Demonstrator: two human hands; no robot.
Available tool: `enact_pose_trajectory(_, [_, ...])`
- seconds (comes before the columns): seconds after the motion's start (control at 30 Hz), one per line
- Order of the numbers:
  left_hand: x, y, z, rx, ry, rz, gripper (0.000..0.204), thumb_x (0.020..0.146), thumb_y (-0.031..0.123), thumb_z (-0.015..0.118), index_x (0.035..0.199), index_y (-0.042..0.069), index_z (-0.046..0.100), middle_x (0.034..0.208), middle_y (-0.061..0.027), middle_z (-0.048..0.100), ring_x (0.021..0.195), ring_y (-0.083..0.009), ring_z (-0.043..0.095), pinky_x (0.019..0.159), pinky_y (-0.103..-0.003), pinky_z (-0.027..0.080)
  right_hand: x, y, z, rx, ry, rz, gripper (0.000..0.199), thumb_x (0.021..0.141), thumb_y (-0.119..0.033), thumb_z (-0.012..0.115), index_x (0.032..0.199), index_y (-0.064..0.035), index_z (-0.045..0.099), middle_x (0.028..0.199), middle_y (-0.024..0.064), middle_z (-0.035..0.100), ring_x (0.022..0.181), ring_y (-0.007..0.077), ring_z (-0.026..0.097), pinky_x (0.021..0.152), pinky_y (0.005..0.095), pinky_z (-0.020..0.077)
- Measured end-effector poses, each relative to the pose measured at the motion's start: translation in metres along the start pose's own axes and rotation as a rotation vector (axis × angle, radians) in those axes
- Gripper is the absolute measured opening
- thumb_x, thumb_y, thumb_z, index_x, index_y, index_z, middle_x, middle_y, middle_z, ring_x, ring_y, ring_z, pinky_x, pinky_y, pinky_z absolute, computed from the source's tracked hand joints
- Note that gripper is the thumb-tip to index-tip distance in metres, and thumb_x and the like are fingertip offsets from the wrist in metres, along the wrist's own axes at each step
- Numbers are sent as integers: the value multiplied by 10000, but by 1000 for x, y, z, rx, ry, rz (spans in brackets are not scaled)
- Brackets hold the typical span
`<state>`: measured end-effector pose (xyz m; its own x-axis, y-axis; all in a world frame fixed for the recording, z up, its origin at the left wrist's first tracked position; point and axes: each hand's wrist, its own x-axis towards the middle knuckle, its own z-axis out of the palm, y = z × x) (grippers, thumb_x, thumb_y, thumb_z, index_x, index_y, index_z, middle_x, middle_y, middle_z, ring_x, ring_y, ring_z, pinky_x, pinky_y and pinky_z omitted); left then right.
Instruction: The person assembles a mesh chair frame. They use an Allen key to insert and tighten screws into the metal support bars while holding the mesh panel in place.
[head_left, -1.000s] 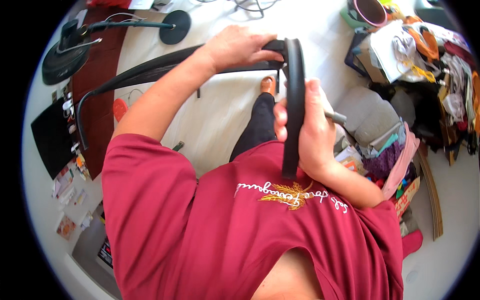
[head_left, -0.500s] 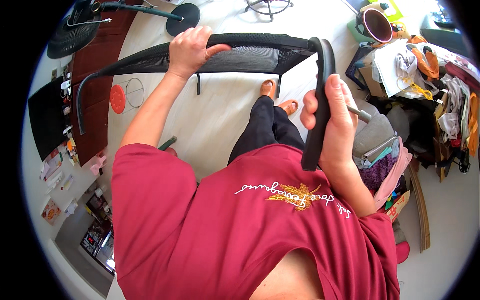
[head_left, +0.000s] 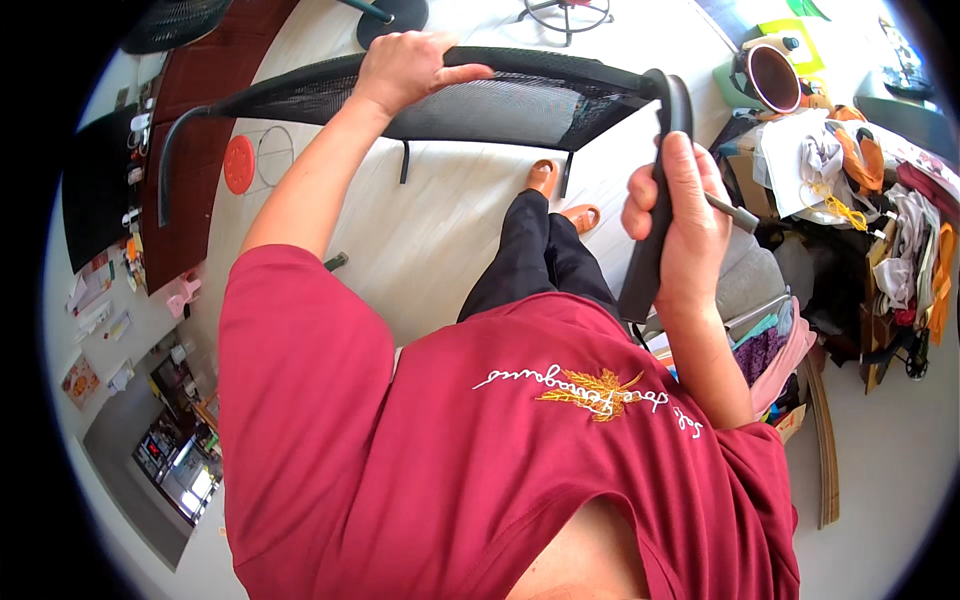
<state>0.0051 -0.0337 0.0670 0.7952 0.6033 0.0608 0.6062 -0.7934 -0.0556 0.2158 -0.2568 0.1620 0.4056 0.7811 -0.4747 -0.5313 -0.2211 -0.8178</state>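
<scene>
A black mesh chair (head_left: 530, 103) with a curved tubular frame stretches across the upper middle, tilted in front of me. My left hand (head_left: 408, 72) is closed over its upper mesh edge, thumb lying along the rim. On the right, my right hand (head_left: 697, 225) wraps round the chair's flat black armrest (head_left: 648, 255), with fingers on one side and thumb on the other. A thin grey rod (head_left: 737, 213) sticks out to the right behind that hand; whether it belongs to the chair or is held cannot be told. Below the mesh, two dark legs show.
My feet wear orange-brown slippers (head_left: 542, 178) on the pale floor. A red round stool (head_left: 239, 165) lies left, below the frame. A dark round stand base (head_left: 395, 20) is at the top. Rightward are a bucket (head_left: 772, 80), heaped clothes (head_left: 815, 160) and a wooden strip (head_left: 823, 450).
The chair and both hands have shifted slightly right in the view, the mesh edge also upward. The surroundings have turned a little as the view moved. Both holds are unchanged.
</scene>
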Motion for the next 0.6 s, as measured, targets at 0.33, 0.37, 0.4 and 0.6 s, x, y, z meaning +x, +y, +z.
enact_pose_trajectory(0.33, [-23, 39, 0, -40, 281, -107, 662, 694, 761, 547, 728, 108, 643, 641, -57, 620, 608, -228, 647, 553, -330, 515, -12, 4, -22, 16, 26, -43, 295, 951, -322, 539, 923, -32, 490, 650, 64, 563, 452, 94, 477, 424, 208, 367])
enact_pose_trajectory(0.37, [-24, 39, -3, -68, 290, -109, 650, 697, 744, 570, 733, 99, 644, 662, -62, 625, 633, -233, 648, 594, -337, 518, -12, 6, -20, -2, 27, -53, 291, 952, -320, 538, 918, -35, 491, 647, 62, 561, 451, 93, 476, 420, 208, 363])
enact_pose_trajectory(0.4, [-26, 40, -4, -63, 285, -109, 648, 699, 740, 572, 734, 97, 643, 662, -63, 625, 633, -235, 648, 586, -337, 517, -12, 7, -21, -24, 24, -60, 287, 952, -319, 537, 913, -38, 492, 645, 60, 560, 451, 91, 476, 417, 208, 359])
enact_pose_trajectory(0.6, [-41, 13, 0, -81, 199, -20, 694, 733, 775, 486, 625, 108, 643, 582, -77, 622, 575, -244, 648, 500, -329, 499, -33, 25, -12, 7, -32, -51, 257, 967, -304, 510, 966, -48, 499, 610, 29, 491, 429, 88, 415, 400, 214, 325])
